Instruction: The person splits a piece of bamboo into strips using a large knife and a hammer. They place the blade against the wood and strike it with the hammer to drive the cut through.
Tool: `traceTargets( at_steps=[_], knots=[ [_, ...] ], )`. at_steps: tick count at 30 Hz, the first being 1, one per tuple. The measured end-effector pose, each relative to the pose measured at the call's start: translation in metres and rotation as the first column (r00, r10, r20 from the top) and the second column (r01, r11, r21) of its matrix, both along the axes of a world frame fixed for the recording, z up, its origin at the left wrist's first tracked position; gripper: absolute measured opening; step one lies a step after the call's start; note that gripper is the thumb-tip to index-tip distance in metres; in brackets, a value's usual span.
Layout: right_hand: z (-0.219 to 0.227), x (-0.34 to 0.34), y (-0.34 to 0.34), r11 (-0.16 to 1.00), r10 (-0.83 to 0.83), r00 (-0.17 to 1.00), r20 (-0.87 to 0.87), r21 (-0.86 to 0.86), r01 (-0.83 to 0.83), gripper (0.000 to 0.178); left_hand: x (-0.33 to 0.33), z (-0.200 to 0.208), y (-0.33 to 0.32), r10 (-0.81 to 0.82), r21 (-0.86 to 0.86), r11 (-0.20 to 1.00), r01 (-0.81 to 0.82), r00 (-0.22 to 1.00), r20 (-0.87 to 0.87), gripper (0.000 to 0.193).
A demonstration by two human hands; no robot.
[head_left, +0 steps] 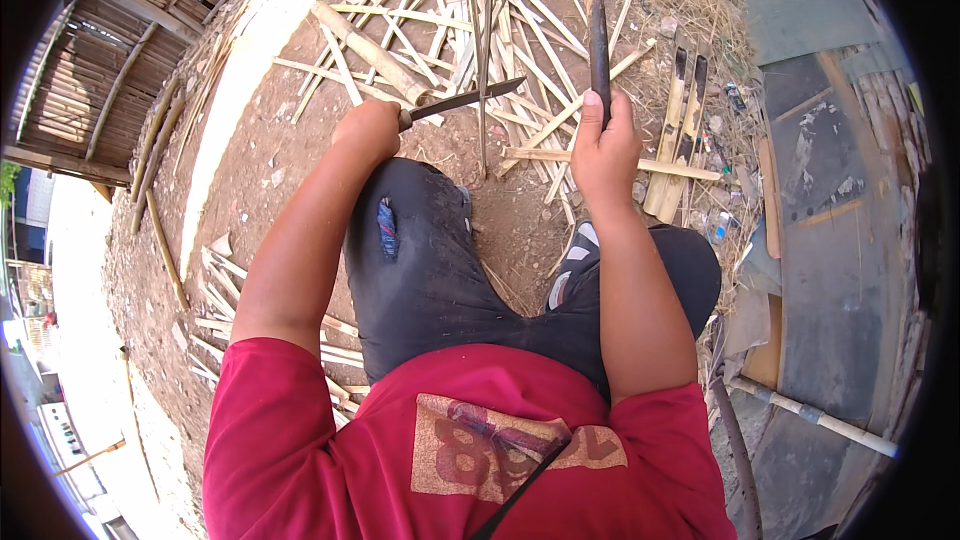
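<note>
My left hand (368, 128) is closed round the handle of a long knife (465, 97), whose dark blade points right. The blade meets a thin upright bamboo strip (484, 125), which looks parted into two above it; I cannot tell how deep the blade sits. My right hand (606, 148) grips a hammer (599, 40) by its dark handle, head up and away from me. The hammer head is apart from the knife. Behind the strip, many split bamboo strips (525, 15) lie crosswise on the ground.
An uncut bamboo pole (365, 50) lies beyond the knife. Two blackened bamboo halves (672, 120) lie right of the hammer. More strips (340, 355) are by my left side. A slatted bamboo wall (90, 70) stands left; dark sheets (820, 180) border the right.
</note>
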State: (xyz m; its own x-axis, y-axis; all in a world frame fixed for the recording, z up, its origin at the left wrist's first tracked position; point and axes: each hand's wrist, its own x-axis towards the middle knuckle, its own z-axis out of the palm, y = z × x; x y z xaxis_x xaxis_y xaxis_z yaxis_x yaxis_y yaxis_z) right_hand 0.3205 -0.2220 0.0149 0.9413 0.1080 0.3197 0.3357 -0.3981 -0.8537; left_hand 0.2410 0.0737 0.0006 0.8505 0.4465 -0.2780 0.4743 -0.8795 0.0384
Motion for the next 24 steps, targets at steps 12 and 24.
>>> traceTargets(
  at_steps=[12,24],
  knots=[
    [-0.009,0.017,0.001,0.993,0.019,0.995,-0.103,-0.118,-0.031,0.041,0.006,-0.003,-0.001,0.029,-0.007,1.0,-0.029,0.998,-0.052,0.029],
    [-0.026,0.012,0.011,0.966,0.036,0.978,-0.204,-0.242,-0.086,0.041,0.006,-0.016,0.009,-0.006,0.015,1.0,0.007,0.998,-0.058,0.024]
  ],
)
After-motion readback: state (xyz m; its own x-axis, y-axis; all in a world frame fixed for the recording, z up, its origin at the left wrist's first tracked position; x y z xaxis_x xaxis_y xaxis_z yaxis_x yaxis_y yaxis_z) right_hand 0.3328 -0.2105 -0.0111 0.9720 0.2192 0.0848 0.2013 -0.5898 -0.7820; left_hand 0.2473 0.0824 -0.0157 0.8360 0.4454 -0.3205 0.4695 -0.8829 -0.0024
